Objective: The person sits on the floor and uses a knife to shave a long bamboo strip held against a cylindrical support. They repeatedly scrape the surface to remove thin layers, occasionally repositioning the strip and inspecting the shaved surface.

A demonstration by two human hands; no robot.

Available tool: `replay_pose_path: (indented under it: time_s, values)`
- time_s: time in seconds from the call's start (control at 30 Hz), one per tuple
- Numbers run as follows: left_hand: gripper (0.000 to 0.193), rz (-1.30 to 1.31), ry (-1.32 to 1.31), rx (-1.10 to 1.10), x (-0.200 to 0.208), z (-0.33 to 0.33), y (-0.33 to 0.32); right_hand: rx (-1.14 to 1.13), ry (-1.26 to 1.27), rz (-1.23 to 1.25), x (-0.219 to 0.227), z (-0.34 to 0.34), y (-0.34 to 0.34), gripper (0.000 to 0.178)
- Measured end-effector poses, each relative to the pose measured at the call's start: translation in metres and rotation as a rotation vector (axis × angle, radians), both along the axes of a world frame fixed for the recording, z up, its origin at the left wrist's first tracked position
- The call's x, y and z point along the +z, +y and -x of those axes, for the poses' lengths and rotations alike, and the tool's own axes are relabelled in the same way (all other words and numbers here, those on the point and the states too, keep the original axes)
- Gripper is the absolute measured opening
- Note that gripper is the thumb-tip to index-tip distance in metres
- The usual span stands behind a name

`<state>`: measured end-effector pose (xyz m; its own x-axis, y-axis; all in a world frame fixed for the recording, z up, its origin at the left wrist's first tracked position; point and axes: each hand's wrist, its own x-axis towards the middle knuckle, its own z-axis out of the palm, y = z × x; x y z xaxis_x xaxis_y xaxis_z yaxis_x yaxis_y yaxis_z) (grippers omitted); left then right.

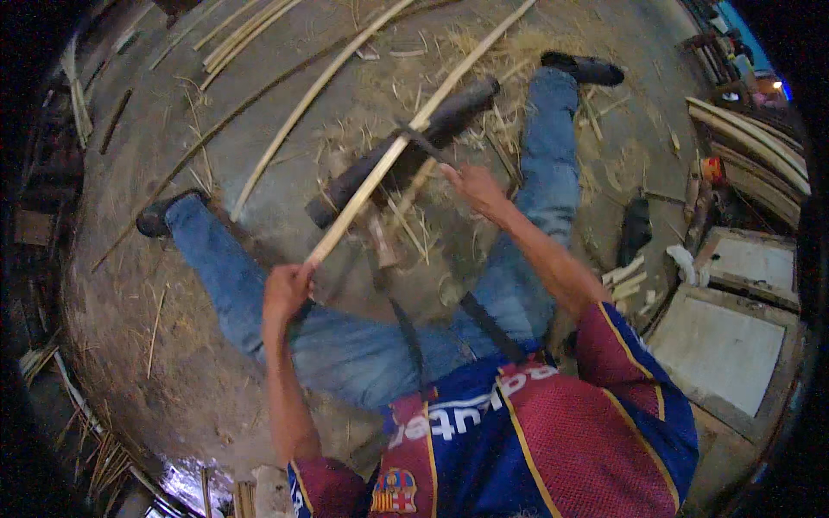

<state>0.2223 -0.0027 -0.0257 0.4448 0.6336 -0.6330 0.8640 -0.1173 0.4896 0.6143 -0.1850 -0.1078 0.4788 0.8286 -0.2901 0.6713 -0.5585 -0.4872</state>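
My left hand [287, 292] is closed around the near end of a long pale wooden strip [361, 198], possibly split bamboo. That strip slants away to the upper right and lies across a dark, round log [464, 105] on the ground between my legs. In my right hand [480, 192] is the handle of a dark-bladed knife [428, 147]. Its blade crosses the strip just above the log and appears to touch it. Both forearms reach forward over my outstretched legs in blue jeans.
Thin shavings [509, 52] litter the floor around the log. Another pale strip [298, 112] lies to the left, beside a long dark rod [224, 125]. Several strips are stacked at the far right, above white-topped boards [721, 345]. Thin sticks [108, 462] lie at the lower left.
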Motion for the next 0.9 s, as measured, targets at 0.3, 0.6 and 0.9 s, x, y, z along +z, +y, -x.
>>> replay_pose_path:
  time_s: [0.3,0.6,0.9]
  values:
    - [0.051,0.011,0.000,0.062,0.015,0.019,-0.003,0.156,-0.043,0.092,0.001,-0.004,0.006,0.061]
    - [0.049,0.072,-0.047,0.089,0.006,0.067,-0.012,0.074,-0.033,0.018,0.006,-0.001,0.002,0.066]
    - [0.050,0.170,0.053,0.203,0.042,0.098,-0.033,0.279,-0.205,-0.138,-0.002,0.002,0.001,0.066]
